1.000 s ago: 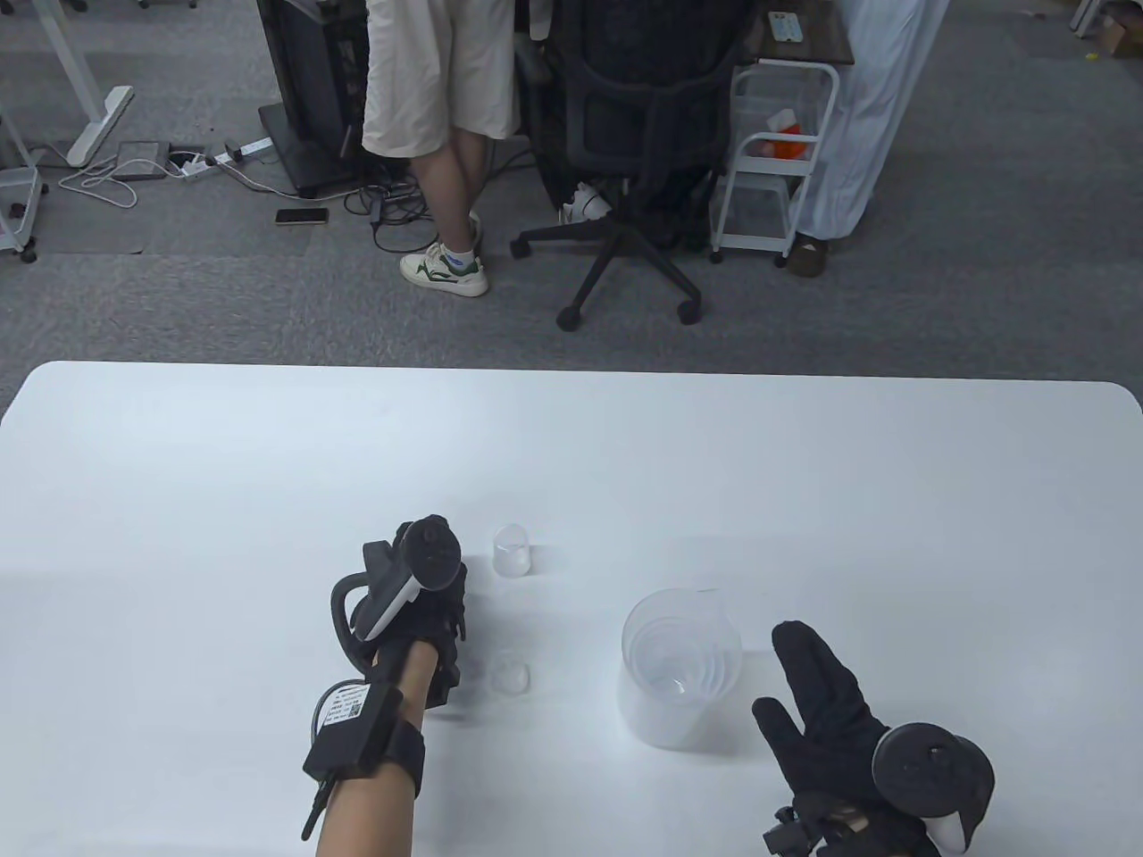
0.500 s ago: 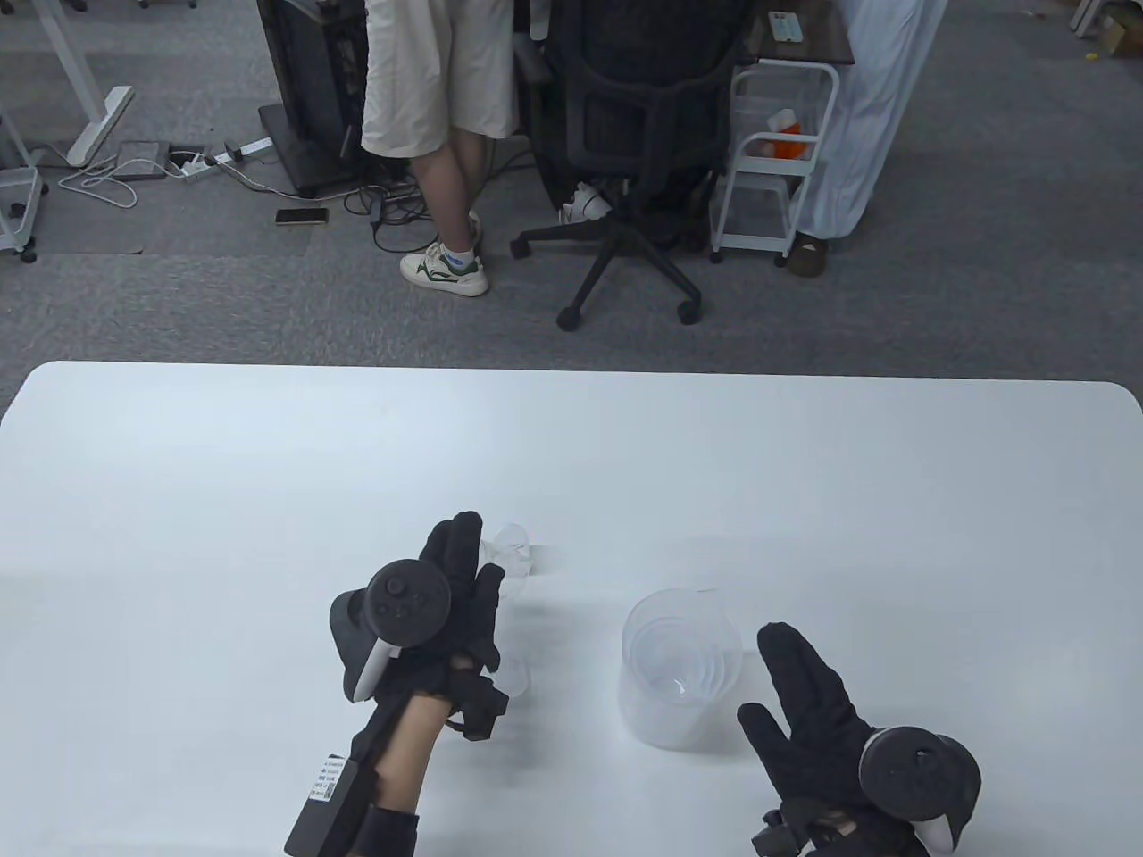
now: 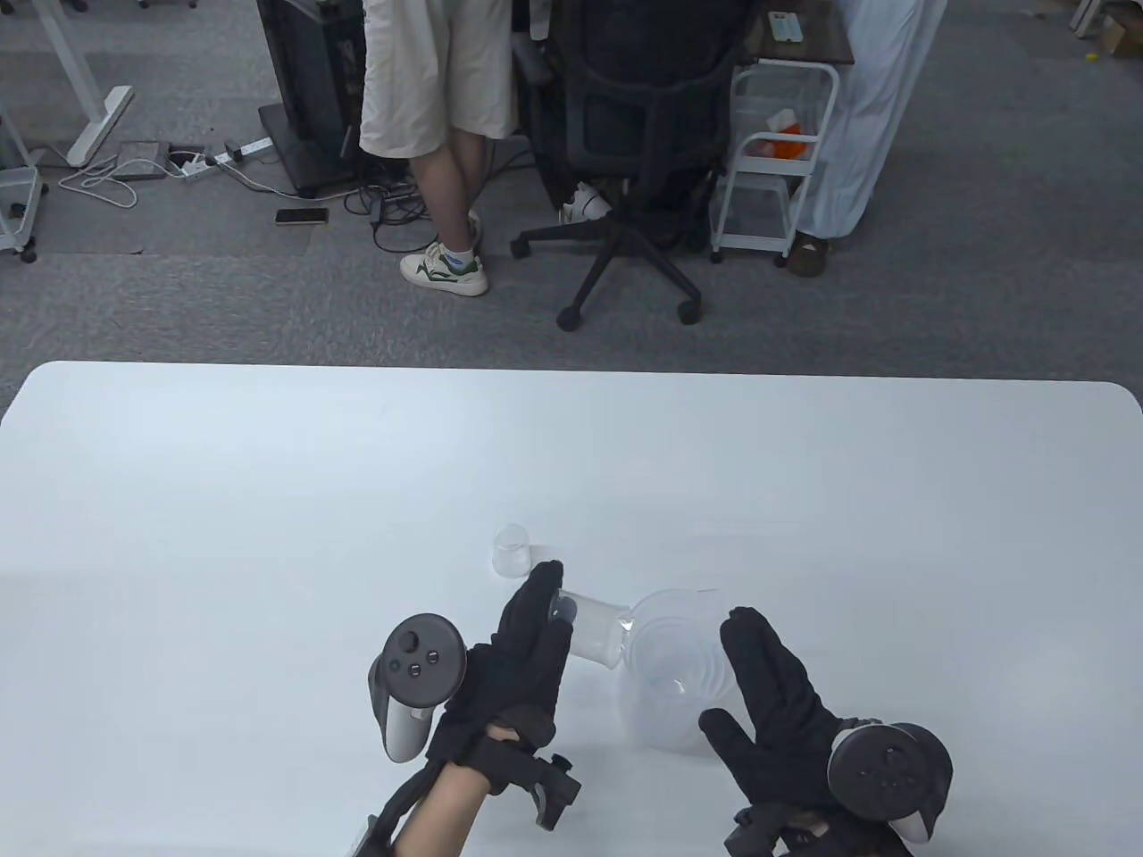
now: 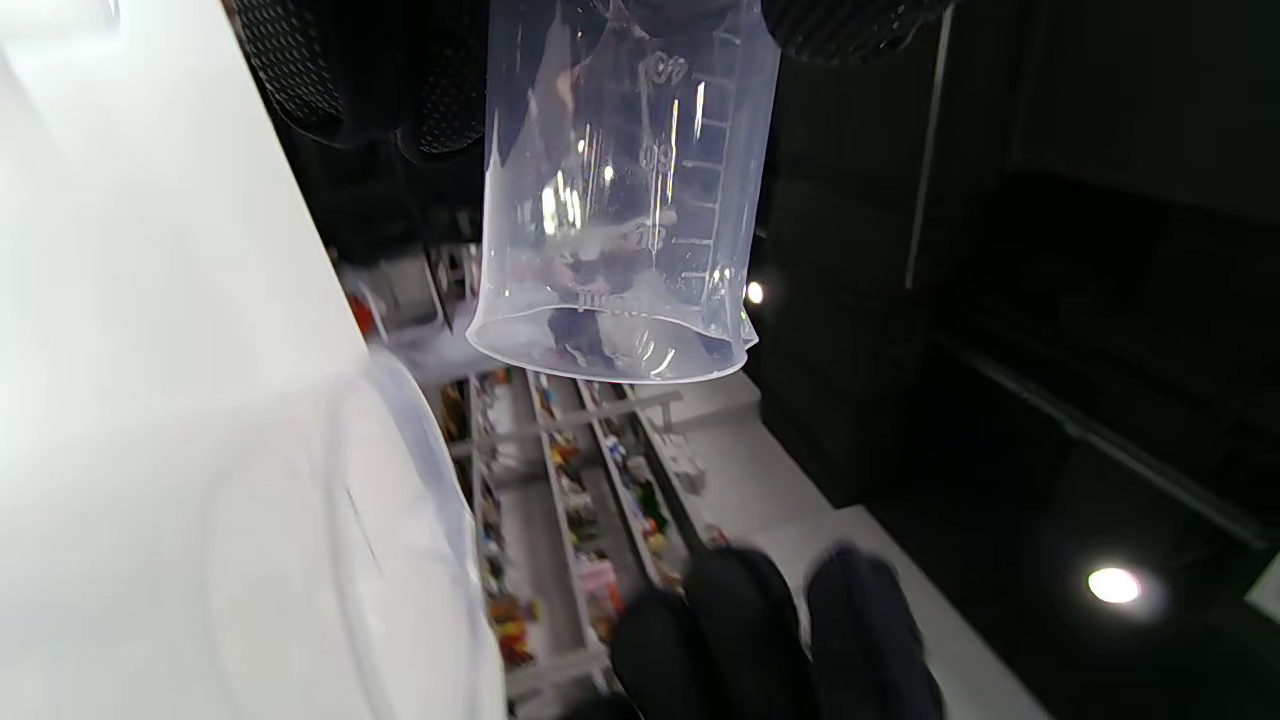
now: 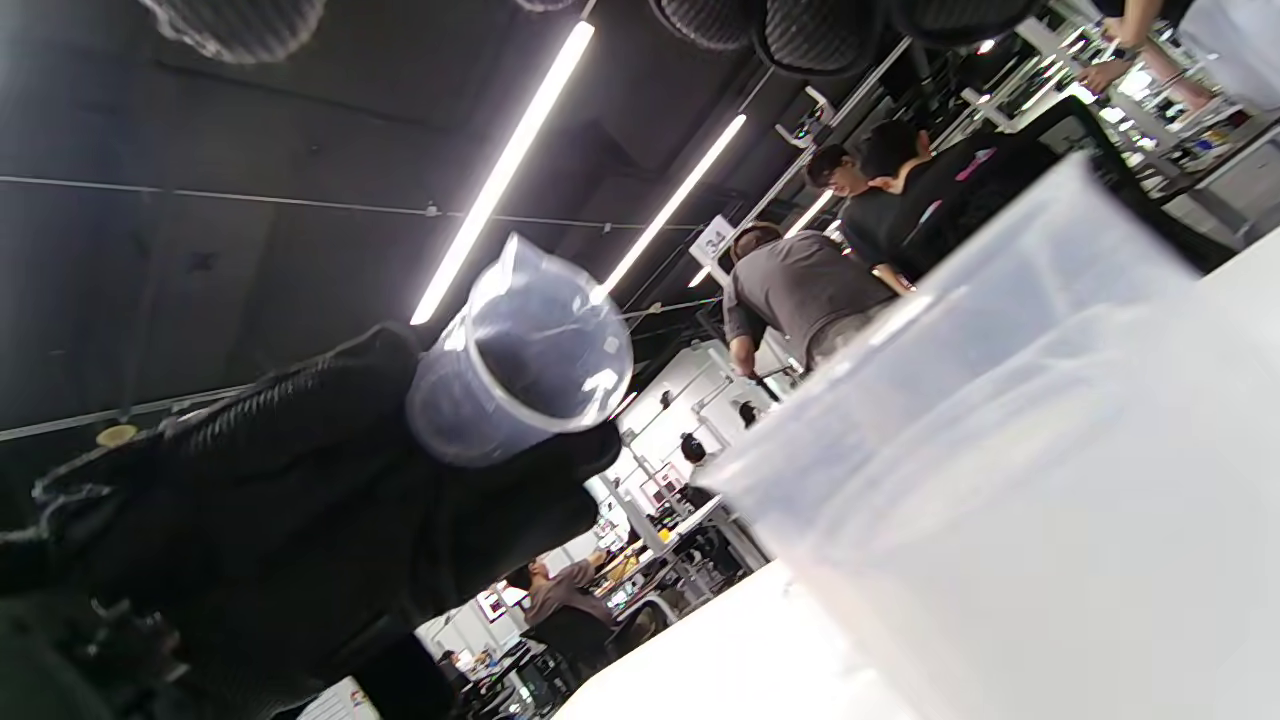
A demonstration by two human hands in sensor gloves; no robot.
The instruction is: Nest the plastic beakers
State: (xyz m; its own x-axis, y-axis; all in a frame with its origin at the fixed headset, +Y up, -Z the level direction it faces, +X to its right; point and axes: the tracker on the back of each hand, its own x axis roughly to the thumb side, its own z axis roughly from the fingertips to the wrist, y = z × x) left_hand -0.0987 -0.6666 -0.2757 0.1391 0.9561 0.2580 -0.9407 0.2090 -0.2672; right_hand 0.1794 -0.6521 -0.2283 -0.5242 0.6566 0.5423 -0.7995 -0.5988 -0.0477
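A big clear beaker (image 3: 674, 678) stands on the white table (image 3: 268, 500) with smaller beakers nested inside it. My left hand (image 3: 527, 652) holds a small clear beaker (image 3: 589, 629) lifted off the table and tipped on its side, its mouth toward the big beaker's rim. The held beaker also shows in the left wrist view (image 4: 620, 210) and in the right wrist view (image 5: 525, 360). My right hand (image 3: 772, 696) is open, fingers spread, just right of the big beaker, which fills the right wrist view (image 5: 1000, 470). A tiny beaker (image 3: 512, 549) stands on the table behind my left hand.
The table's far edge (image 3: 571, 370) runs across the middle of the table view. Beyond it are an office chair (image 3: 625, 152), a standing person (image 3: 438, 134) and a white cart (image 3: 772, 152) on the carpet.
My left hand picked the small beaker up off the table, turned over and carried it right to the big beaker's rim. My right hand slid a little left toward the big beaker.
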